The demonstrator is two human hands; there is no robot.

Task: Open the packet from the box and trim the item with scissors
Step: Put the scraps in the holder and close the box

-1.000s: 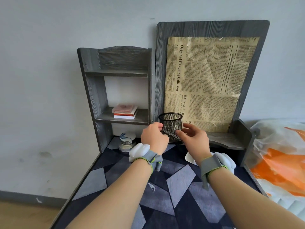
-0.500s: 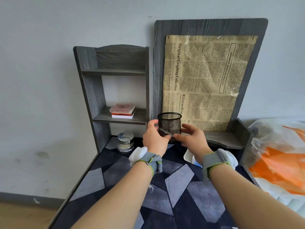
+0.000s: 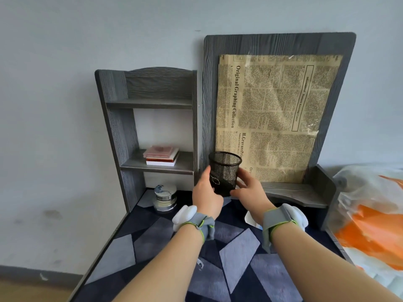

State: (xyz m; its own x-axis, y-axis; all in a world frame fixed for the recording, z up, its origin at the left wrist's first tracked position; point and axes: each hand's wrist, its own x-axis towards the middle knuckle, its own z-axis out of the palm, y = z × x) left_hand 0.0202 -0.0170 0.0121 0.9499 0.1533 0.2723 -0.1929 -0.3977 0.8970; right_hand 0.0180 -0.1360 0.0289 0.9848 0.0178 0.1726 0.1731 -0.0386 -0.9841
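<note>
A black mesh pen cup (image 3: pixel 225 164) stands slightly tilted in front of the newspaper board, at the back of the patterned mat (image 3: pixel 237 253). My left hand (image 3: pixel 206 195) wraps its left side, thumb up along the mesh. My right hand (image 3: pixel 250 190) cradles its lower right side. Through the mesh a dark looped shape shows low inside the cup; I cannot tell what it is. A white packet corner (image 3: pixel 249 219) pokes out from under my right wrist. No scissors show in the open.
A grey shelf unit (image 3: pixel 122 131) holds stacked books (image 3: pixel 162 155); a round tin (image 3: pixel 164 198) sits below it. A board with old newspaper (image 3: pixel 274 114) leans on the wall. An orange-and-clear plastic bag (image 3: pixel 370 225) lies at the right. A small white scrap (image 3: pixel 199 263) lies on the mat.
The thin item that my fingers pinched in front of the cup is gone from them. Both hands have closed in around the cup, which now tilts a little.
</note>
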